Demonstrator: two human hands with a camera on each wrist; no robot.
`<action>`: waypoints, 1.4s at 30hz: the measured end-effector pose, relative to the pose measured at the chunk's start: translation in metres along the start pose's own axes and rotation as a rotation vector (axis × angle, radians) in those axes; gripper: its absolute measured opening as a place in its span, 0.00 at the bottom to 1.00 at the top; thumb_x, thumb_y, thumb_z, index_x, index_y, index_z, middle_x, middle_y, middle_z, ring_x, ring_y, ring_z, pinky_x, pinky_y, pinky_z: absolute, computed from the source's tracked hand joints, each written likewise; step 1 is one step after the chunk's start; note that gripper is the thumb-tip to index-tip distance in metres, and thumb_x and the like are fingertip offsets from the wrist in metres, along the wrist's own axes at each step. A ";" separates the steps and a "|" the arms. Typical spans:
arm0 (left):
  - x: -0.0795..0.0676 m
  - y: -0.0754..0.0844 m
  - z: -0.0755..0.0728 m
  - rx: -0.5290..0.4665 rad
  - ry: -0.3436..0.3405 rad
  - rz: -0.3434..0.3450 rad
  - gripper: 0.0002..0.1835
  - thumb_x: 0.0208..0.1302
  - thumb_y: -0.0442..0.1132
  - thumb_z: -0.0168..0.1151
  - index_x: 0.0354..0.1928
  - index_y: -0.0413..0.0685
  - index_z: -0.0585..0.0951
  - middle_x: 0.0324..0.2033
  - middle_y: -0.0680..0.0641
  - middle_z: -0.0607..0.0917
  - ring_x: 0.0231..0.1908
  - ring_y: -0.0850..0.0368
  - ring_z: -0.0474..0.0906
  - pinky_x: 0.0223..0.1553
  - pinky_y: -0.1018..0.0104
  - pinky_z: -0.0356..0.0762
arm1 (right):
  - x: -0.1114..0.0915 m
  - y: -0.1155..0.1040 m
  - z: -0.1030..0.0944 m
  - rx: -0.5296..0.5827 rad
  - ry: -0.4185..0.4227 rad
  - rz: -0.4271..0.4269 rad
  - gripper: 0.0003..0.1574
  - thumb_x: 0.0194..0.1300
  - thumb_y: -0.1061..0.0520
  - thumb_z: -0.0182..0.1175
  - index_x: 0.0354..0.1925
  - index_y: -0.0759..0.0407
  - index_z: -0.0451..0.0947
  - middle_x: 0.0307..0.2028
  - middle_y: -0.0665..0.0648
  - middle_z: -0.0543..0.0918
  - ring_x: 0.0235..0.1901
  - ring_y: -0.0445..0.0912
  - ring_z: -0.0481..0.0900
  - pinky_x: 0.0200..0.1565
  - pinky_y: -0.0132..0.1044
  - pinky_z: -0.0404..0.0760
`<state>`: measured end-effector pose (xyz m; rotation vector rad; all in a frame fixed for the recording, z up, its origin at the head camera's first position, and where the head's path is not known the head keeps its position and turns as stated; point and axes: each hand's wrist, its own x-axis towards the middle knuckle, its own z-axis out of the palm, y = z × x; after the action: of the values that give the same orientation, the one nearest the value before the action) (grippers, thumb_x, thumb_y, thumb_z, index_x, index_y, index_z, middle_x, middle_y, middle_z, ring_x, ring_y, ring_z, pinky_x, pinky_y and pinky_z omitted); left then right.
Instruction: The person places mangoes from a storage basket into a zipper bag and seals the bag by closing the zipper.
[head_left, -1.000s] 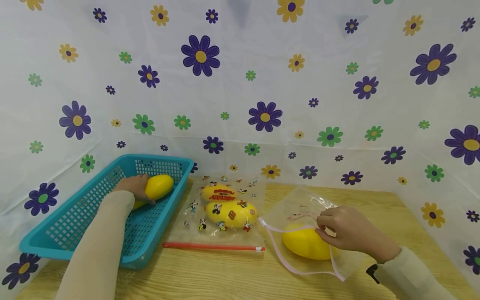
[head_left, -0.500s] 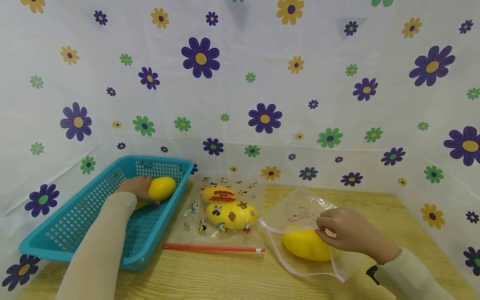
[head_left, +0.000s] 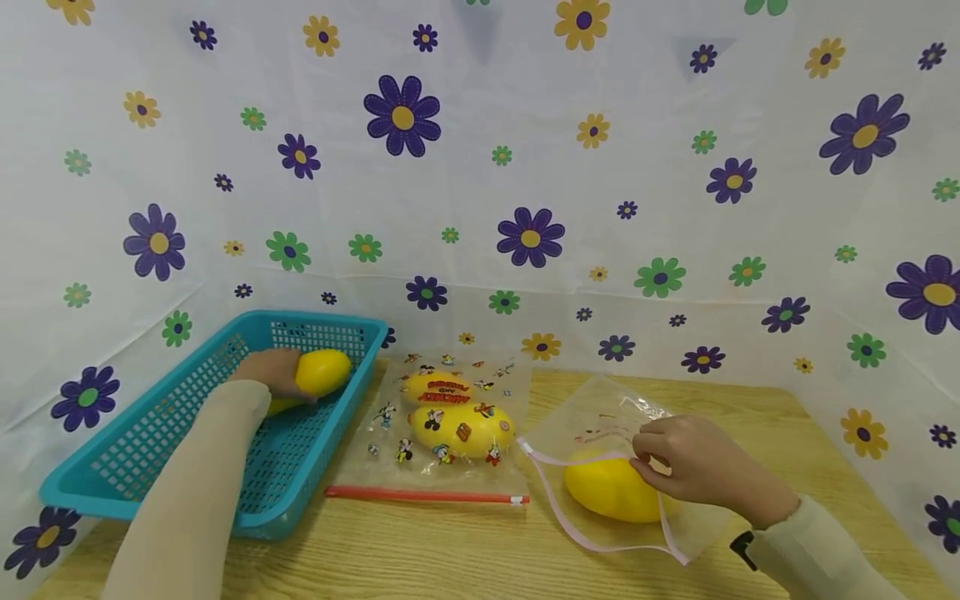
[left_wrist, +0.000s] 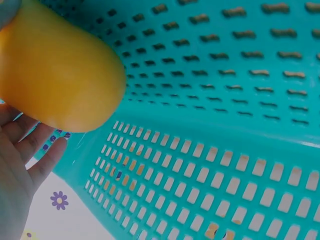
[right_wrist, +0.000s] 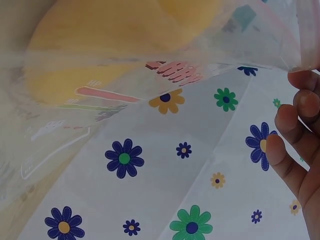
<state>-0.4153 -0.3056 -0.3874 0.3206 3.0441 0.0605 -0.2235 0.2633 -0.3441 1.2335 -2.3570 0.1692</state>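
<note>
In the head view my left hand [head_left: 268, 372] reaches into the blue-green plastic basket [head_left: 300, 479] and grips a yellow mango [head_left: 322, 372]. More yellow, likely a second mango [head_left: 281, 406], shows beneath that hand, mostly hidden. The left wrist view shows the gripped mango [left_wrist: 65, 70] close up, fingers along its underside. At the right, my right hand [head_left: 693, 460] pinches the rim of a clear zip bag [head_left: 592, 412] with a pink closure. One mango [head_left: 611, 490] lies inside this bag, whose mouth gapes toward me. The right wrist view shows the fingers [right_wrist: 287, 117] at the pink rim.
Between basket and pink-edged bag, a printed clear bag [head_left: 382, 454] with a red slider strip [head_left: 427, 496] lies flat, holding two mangoes [head_left: 468, 429]. Everything stands on a wooden table [head_left: 390, 554]. A flower-patterned white sheet [head_left: 465, 183] rises behind and at both sides.
My left hand and the mango shifted slightly right, then slightly back up and left, staying in the basket. The right hand and both bags show no visible change.
</note>
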 end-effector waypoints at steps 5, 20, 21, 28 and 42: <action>-0.001 -0.005 -0.004 0.025 0.055 0.014 0.37 0.38 0.65 0.70 0.40 0.40 0.74 0.27 0.47 0.78 0.27 0.52 0.70 0.31 0.57 0.70 | 0.001 -0.001 0.001 0.002 0.021 -0.021 0.14 0.46 0.61 0.66 0.20 0.46 0.71 0.15 0.41 0.68 0.19 0.28 0.55 0.22 0.18 0.57; -0.014 0.004 -0.028 0.052 0.109 0.060 0.41 0.42 0.65 0.68 0.46 0.38 0.70 0.31 0.45 0.78 0.28 0.51 0.71 0.34 0.56 0.72 | 0.002 0.000 0.000 -0.004 0.038 -0.019 0.14 0.45 0.61 0.66 0.18 0.47 0.69 0.15 0.41 0.67 0.19 0.28 0.55 0.21 0.19 0.57; -0.014 0.006 -0.030 0.057 0.112 0.066 0.41 0.42 0.66 0.68 0.46 0.38 0.70 0.31 0.44 0.78 0.29 0.51 0.71 0.34 0.55 0.73 | 0.001 0.000 0.000 -0.004 0.036 -0.016 0.14 0.45 0.61 0.66 0.18 0.48 0.70 0.15 0.41 0.67 0.19 0.28 0.55 0.21 0.19 0.57; -0.021 0.014 -0.036 0.085 0.140 0.099 0.45 0.42 0.70 0.64 0.49 0.38 0.70 0.35 0.43 0.79 0.30 0.51 0.72 0.36 0.53 0.74 | 0.001 0.000 -0.001 0.000 0.028 -0.005 0.13 0.44 0.62 0.66 0.19 0.48 0.71 0.16 0.41 0.67 0.19 0.28 0.56 0.21 0.19 0.59; -0.038 0.019 -0.042 0.102 0.154 0.133 0.46 0.46 0.70 0.62 0.53 0.38 0.69 0.38 0.41 0.80 0.32 0.50 0.71 0.36 0.53 0.72 | 0.000 0.002 -0.002 0.007 0.033 0.002 0.13 0.45 0.62 0.66 0.19 0.48 0.71 0.16 0.40 0.67 0.19 0.29 0.56 0.21 0.20 0.59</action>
<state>-0.3775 -0.2960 -0.3421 0.5510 3.1798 -0.0650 -0.2248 0.2650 -0.3425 1.2220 -2.3316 0.1970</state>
